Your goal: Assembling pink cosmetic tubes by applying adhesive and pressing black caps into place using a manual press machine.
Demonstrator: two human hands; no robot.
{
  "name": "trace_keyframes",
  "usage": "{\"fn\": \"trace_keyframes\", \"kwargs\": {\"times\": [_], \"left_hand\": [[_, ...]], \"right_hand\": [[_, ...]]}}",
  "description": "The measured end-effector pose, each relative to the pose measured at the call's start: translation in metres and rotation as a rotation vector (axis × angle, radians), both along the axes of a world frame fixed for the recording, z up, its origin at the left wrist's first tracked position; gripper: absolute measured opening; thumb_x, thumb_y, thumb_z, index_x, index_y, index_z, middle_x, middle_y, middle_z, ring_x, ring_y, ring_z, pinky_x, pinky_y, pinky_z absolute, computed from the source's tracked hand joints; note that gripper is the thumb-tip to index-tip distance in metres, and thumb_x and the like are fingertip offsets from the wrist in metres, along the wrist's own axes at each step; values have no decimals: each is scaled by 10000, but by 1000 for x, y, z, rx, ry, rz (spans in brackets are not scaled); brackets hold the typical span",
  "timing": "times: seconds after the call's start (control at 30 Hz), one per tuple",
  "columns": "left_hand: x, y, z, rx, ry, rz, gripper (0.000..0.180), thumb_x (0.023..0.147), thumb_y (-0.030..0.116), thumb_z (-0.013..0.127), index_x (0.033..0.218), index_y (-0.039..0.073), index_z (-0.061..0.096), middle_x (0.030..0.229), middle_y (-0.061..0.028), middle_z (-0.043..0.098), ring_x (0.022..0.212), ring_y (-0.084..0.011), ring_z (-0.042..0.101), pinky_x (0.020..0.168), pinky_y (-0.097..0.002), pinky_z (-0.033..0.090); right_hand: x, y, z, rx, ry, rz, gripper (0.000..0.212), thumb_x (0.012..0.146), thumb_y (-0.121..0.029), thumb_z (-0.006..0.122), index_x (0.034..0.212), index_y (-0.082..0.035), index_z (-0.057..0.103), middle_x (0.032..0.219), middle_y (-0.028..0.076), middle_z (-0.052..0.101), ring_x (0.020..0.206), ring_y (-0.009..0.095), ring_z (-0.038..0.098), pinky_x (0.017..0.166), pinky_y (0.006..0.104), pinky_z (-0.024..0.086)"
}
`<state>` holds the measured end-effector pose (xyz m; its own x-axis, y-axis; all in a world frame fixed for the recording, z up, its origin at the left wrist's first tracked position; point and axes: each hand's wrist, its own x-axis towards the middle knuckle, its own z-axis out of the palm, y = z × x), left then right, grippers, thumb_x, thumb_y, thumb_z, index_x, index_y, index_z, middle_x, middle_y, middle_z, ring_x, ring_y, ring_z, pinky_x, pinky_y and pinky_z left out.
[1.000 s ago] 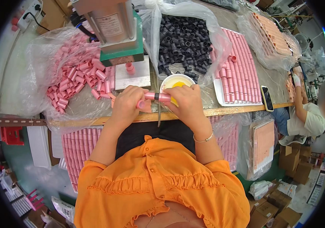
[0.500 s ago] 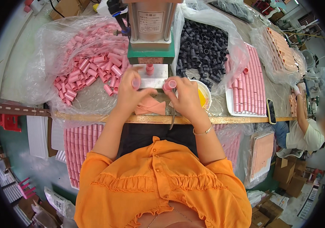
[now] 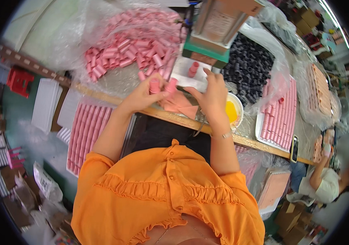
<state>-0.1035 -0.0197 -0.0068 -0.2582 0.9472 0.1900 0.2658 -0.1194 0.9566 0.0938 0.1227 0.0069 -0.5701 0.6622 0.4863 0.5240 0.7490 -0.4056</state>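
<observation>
My left hand (image 3: 141, 97) is closed around a short pink tube (image 3: 154, 86). A second pink tube (image 3: 171, 85) sits at its thumb and fingertips, and seems to be held in the same hand. My right hand (image 3: 213, 96) has thumb and fingers spread, with nothing visible between them. It reaches beside the metal plate (image 3: 181, 72) under the press (image 3: 213, 26). On that plate a pink tubular piece (image 3: 193, 69) stands upright. Folded salmon-coloured cloth (image 3: 180, 104) lies at the table edge below my hands.
Loose pink tubes (image 3: 131, 53) fill a plastic bag at left. Black fittings (image 3: 248, 67) fill another behind a white tub (image 3: 239, 116) with yellow inside. To the right are a tray of pink tubes (image 3: 278, 118), a phone (image 3: 294, 148) and a co-worker (image 3: 321, 183).
The view has turned, tilting the bench. My right hand has let go of its pink tube and opened near the plate. Two tubes are now at my left hand, which has moved away from the plate.
</observation>
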Motion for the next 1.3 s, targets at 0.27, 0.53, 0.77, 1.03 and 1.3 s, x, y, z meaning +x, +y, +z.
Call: {"fn": "trace_keyframes", "kwargs": {"times": [0.27, 0.53, 0.77, 1.03, 1.3], "left_hand": [[40, -53, 42, -97, -55, -146, 280, 786, 61, 783, 941, 42, 551, 928, -5, 615, 883, -86, 555, 770, -285, 469], [72, -172, 51, -253, 282, 378, 372, 753, 55, 807, 775, 62, 436, 804, -61, 600, 837, -184, 618, 716, -301, 482], [98, -357, 9, -837, 321, 717, 386, 674, -4, 792, 828, 36, 441, 796, -142, 610, 771, -347, 594, 698, -364, 474], [133, -400, -100, -736, 497, 949, 321, 633, -87, 740, 834, 16, 513, 883, -170, 586, 869, -404, 582, 719, -449, 476], [149, -413, -115, -647, 613, 1026, 393, 631, 2, 810, 871, 45, 502, 937, -149, 525, 886, -377, 535, 758, -433, 459]], "right_hand": [[21, -69, 34, -737, 228, 553, 172, 848, -17, 705, 1017, 1, 685, 855, 58, 667, 647, 83, 544, 601, 218, 438], [-21, -154, 21, -743, 159, 816, 146, 827, -110, 746, 937, -36, 686, 759, 68, 660, 572, 168, 588, 565, 284, 450], [-15, -181, 18, -658, -232, 989, 371, 750, -279, 822, 1022, -86, 658, 711, -10, 629, 532, 152, 550, 680, 318, 413], [-5, -196, 28, -605, -212, 981, 296, 793, -224, 789, 1016, -75, 666, 728, -20, 648, 527, 130, 528, 686, 295, 408], [2, -201, 27, -589, -222, 957, 281, 781, -211, 794, 996, -74, 674, 725, -15, 648, 534, 130, 527, 669, 294, 411]]}}
